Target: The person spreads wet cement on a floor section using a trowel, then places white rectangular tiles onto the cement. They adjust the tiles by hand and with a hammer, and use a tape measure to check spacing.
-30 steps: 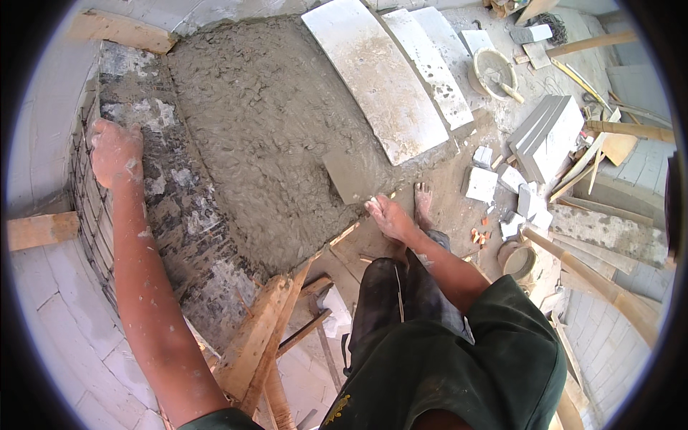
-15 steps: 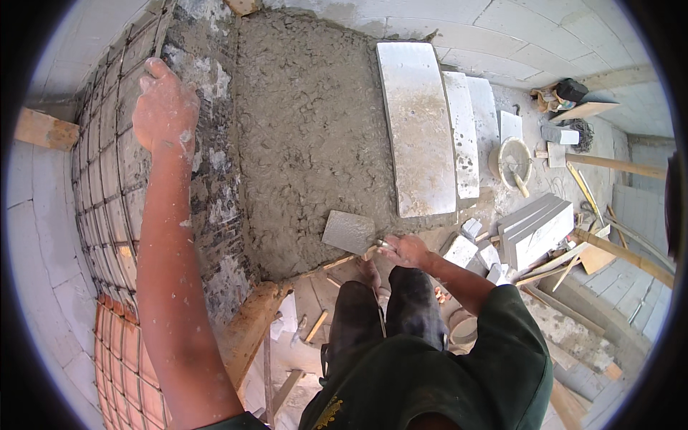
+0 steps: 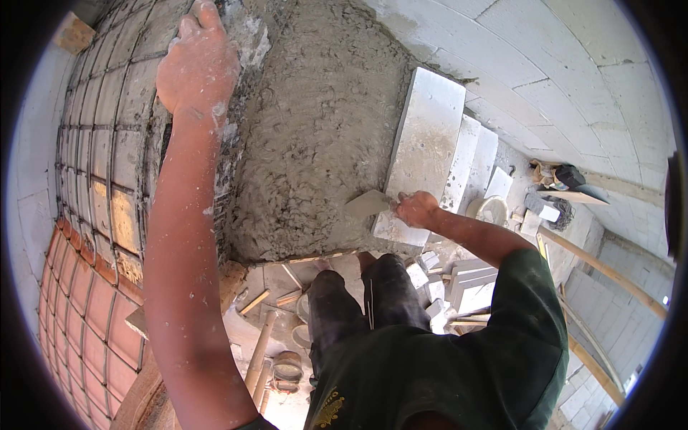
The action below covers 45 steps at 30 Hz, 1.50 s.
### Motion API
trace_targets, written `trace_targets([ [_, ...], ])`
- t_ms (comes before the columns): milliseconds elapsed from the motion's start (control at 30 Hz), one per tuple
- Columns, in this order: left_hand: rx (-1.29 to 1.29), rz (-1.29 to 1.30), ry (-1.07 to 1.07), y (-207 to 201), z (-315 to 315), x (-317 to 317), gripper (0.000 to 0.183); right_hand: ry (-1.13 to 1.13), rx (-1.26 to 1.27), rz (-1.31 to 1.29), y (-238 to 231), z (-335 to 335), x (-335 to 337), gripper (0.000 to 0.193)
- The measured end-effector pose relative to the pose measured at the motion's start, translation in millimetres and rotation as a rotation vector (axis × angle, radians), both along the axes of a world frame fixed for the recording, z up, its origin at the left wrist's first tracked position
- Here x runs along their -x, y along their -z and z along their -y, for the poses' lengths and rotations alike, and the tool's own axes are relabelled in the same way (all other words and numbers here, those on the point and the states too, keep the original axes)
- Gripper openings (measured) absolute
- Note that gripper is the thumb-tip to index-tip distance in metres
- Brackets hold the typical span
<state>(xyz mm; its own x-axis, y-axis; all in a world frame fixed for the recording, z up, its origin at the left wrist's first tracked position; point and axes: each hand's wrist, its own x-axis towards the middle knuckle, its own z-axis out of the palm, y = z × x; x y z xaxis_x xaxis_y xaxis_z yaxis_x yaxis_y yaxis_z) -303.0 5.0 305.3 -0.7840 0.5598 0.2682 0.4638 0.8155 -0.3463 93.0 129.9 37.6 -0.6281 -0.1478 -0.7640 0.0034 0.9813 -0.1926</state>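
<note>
My right hand (image 3: 418,210) grips the handle of a trowel (image 3: 367,204). The flat blade points left, low over or touching the wet concrete (image 3: 315,122), beside the near end of a pale block slab (image 3: 423,143). My left arm stretches far forward along the left side. At its end my left hand (image 3: 199,68) is closed, at the mortar-smeared ledge (image 3: 247,32) bordering the concrete. What its fingers hold, if anything, is hidden. The concrete near the trowel looks smoother than the lumpy surface farther off.
A rebar grid (image 3: 107,150) stands left of my arm. More pale slabs (image 3: 469,154) lie right of the concrete, with a bucket (image 3: 491,209) beyond. Block pieces (image 3: 433,287), a bamboo pole (image 3: 602,265) and wood strips (image 3: 256,302) lie about. A block wall (image 3: 530,79) rises behind.
My view has turned and shifted. The trowel has moved away from the concrete's near edge, toward the pale slab, and its blade is angled differently. My left hand stays closed at the ledge.
</note>
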Motion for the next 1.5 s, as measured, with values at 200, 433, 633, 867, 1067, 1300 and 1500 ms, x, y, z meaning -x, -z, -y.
trace_targets([
  [200,-0.007,-0.042,0.033,-4.2,1.2,-0.5,0.069,0.049,-0.221,-0.146,-11.3,-103.9,72.9,0.041],
  [433,-0.055,0.113,-0.073,-11.3,-5.9,0.4,0.064,0.164,-0.376,-0.311,-53.4,-203.6,129.2,0.039],
  [633,0.031,0.010,-0.065,1.7,-3.6,2.1,0.071,-0.196,-0.018,-0.028,-42.4,-106.2,85.5,0.054],
  [867,0.018,-0.058,-0.038,2.8,-2.8,3.2,0.071,-0.300,-0.088,-0.138,20.0,-114.6,109.2,0.035],
  [1067,0.015,-0.025,-0.048,3.8,-2.5,4.5,0.071,-0.101,-0.342,-0.193,-4.3,-247.7,177.1,0.035],
  [1300,0.009,-0.025,-0.060,5.5,-2.3,4.8,0.074,0.136,-0.584,-0.440,-36.6,-315.2,210.1,0.027],
  [1500,-0.047,-0.067,-0.010,5.2,-2.0,5.3,0.071,-0.067,-0.364,-0.273,-42.2,-276.5,186.5,0.031],
])
